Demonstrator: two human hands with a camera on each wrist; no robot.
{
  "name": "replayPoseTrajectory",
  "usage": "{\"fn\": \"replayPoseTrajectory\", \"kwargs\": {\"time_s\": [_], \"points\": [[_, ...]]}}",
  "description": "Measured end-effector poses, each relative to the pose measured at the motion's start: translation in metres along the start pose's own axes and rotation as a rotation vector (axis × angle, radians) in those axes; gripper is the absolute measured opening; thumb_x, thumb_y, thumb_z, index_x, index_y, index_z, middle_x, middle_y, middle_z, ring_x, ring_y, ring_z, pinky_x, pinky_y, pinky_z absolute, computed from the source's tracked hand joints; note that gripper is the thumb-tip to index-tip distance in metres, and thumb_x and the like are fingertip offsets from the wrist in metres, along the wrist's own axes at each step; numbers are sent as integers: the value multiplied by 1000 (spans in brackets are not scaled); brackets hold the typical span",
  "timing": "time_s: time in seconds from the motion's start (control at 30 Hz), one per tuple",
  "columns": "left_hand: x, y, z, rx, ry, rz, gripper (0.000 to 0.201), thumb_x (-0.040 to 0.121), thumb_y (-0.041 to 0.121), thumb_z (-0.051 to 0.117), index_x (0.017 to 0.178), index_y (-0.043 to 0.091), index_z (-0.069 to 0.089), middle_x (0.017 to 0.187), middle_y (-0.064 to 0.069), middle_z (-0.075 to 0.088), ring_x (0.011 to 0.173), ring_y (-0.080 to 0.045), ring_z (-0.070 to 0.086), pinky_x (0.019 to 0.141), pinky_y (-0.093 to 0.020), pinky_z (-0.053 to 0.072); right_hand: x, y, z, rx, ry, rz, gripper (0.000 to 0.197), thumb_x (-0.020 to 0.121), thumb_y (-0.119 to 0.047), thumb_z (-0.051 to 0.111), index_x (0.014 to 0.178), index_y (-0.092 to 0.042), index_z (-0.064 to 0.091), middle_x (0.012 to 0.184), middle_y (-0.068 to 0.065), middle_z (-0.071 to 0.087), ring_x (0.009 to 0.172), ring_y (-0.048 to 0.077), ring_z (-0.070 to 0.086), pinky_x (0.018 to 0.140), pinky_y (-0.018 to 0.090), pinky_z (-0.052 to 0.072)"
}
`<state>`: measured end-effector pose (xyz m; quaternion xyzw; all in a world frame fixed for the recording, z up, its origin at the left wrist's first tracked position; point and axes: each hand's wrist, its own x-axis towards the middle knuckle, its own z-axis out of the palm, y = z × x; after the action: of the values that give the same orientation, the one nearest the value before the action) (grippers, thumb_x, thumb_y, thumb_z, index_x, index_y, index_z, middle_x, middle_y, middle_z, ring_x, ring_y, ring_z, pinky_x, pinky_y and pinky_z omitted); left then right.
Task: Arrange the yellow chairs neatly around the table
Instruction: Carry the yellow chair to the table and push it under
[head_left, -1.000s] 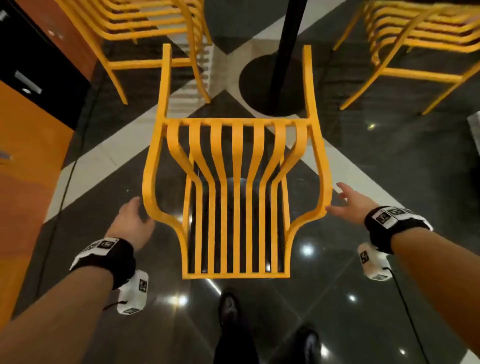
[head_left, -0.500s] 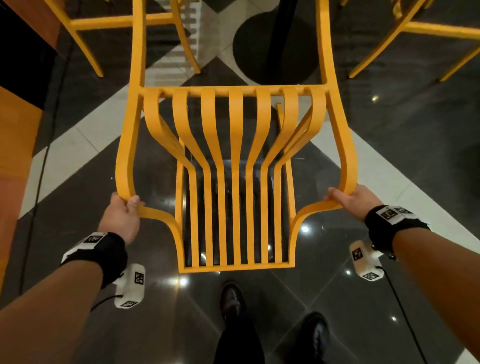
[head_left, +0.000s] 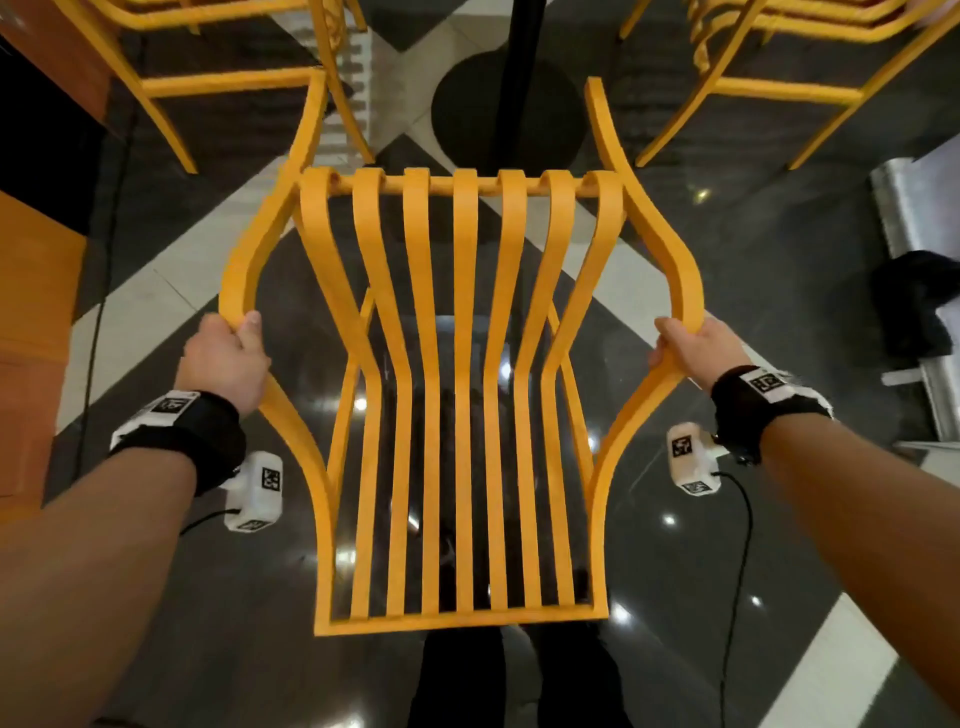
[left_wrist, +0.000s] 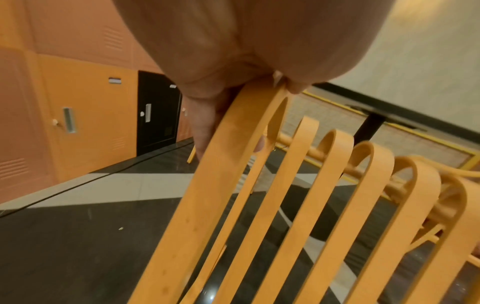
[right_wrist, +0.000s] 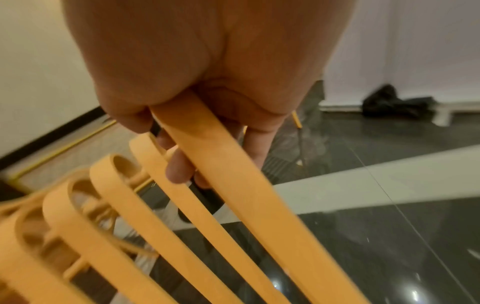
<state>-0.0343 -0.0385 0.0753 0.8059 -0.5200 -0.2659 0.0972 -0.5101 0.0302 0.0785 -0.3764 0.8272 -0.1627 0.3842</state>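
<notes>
Glossy dark floor (head_left: 779, 291) with broad pale diagonal bands, ceiling lights reflected in it. Left hand (head_left: 224, 358) wrapped round the left armrest curve of a yellow slatted chair (head_left: 465, 395), thumb on top of the rail; the left wrist view shows fingers (left_wrist: 205, 131) curled under the outer strip. Right hand (head_left: 693, 349) gripping the matching bend on the right armrest, fingers (right_wrist: 179, 168) folded beneath the band in the right wrist view. Hands set well apart, one on each side of the seat, both wrists in black bands with tagged white camera pods hanging below. Chair seen from above and behind, backrest top nearest the person, seat front pointing toward a black table post (head_left: 522, 78) standing on a round dark base. Whether its legs touch the floor cannot be told. Two more yellow chairs beyond, one far left (head_left: 171, 83), one far right (head_left: 779, 88). Orange lockers (left_wrist: 85, 115) along the left wall, one black door among them. Dark bundle (head_left: 914, 306) at right beside a metallic bench.
</notes>
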Motion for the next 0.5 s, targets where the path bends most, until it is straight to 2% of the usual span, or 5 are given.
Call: {"fn": "replayPoseTrajectory", "kwargs": {"time_s": [0.1,0.2,0.27,0.4,0.5], "points": [[-14,22,-17,67,-23,43,58,94,58,27,101,6,51,85,-15,71,88,-40,65,83,-54,51,-19,26,-2,122,36,96,38,87,-35,61,55,-15,64,53,-4,67,59,9,64,70,31,49],[-30,35,-19,75,-29,34,49,101,47,32,101,3,51,74,-12,66,78,-32,60,76,-44,48,-38,65,16,174,-38,167,32,81,-41,70,61,-16,70,72,2,73,78,23,68,80,38,51],[-38,36,-16,82,-8,27,45,102,45,33,99,4,50,71,-10,64,75,-30,57,71,-40,42,-39,77,27,252,25,242,34,81,-40,68,69,-8,73,72,7,74,75,24,68,83,39,52],[-37,44,-17,116,-34,-6,50,100,48,33,108,3,52,90,-15,71,86,-31,57,76,-39,40,-30,80,30,323,108,323,41,68,-32,63,87,4,69,53,6,69,55,24,66,79,45,59],[-34,68,-30,42,10,2,55,99,47,40,132,4,49,127,-21,62,115,-38,56,93,-43,42,-22,66,13,300,113,304,47,65,-30,60,95,7,63,45,5,64,54,26,63,71,42,58]]}}
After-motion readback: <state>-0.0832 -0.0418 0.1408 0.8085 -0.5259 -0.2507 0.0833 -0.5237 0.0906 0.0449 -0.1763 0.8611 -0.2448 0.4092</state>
